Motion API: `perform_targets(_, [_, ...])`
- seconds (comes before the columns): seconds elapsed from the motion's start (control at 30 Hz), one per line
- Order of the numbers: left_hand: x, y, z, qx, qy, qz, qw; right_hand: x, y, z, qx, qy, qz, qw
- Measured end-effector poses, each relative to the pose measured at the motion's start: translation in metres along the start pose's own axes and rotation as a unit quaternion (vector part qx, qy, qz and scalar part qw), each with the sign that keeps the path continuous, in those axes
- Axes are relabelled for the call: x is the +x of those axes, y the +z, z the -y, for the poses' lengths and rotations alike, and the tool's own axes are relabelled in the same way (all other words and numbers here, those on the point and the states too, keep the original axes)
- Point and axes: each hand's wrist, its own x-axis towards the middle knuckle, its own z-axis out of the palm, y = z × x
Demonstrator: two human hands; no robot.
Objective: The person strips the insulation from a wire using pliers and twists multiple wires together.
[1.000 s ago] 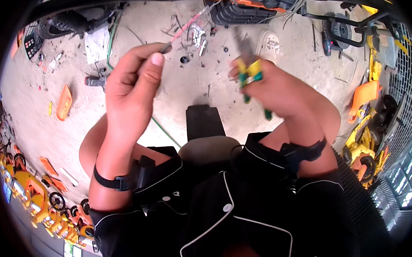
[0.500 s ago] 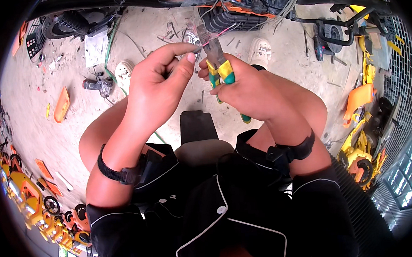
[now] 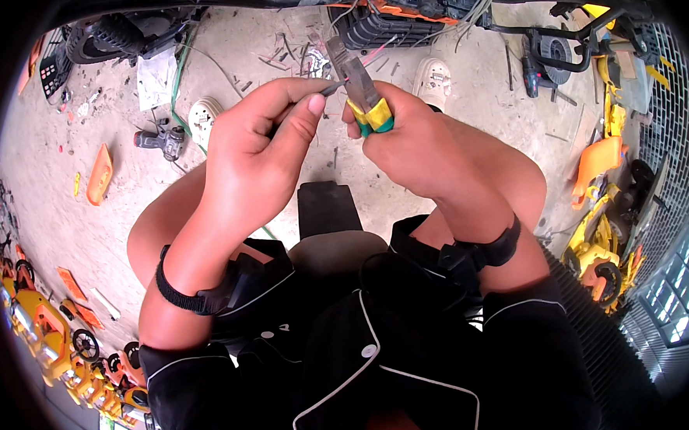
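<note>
My left hand (image 3: 267,149) is closed, pinching a thin dark grey cable (image 3: 333,88) between thumb and forefinger. The cable's end reaches the side of the pliers (image 3: 357,82), where a small reddish bit shows. Those pliers have wide worn metal jaws and yellow-and-green handles, and my right hand (image 3: 414,137) is wrapped round the handles. Their jaws point up and away from me, toward the vehicle frame. Whether the cable lies between the blades cannot be made out. A pink wire (image 3: 379,51) shows just beyond the pliers.
A black vehicle frame (image 3: 193,0) with grey wires (image 3: 470,18) spans the far side. Cordless drills lie on the floor at left (image 3: 163,140) and right (image 3: 531,73). Cable scraps (image 3: 280,55) litter the concrete ahead. An orange panel (image 3: 100,175) lies at left, yellow parts (image 3: 596,256) at right.
My right hand has squeezed the plier handles together; they stood apart before. The pink wire that ran across the jaws no longer shows there. Both hands have shifted slightly.
</note>
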Motion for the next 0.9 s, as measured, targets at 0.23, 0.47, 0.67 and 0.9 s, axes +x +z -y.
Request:
perform_targets(0.23, [-0.007,-0.007,-0.001,-0.039,-0.017,0.000,0.999,0.002,-0.008,-0.015,0.039,-0.028,-0.012,0.999])
perform_targets(0.47, [-0.019,-0.058,0.020,-0.076,-0.057,-0.151,0.984,0.005,-0.114,-0.009,0.222,-0.120,-0.309,0.917])
perform_targets(0.67, [-0.003,-0.037,0.007,-0.085,-0.046,-0.048,0.994,0.014,-0.039,-0.044,0.136,0.001,-0.044,0.990])
perform_targets(0.9, [0.001,-0.012,0.009,-0.179,-0.040,-0.036,0.982,0.005,0.003,-0.020,0.012,-0.025,0.095,0.995])
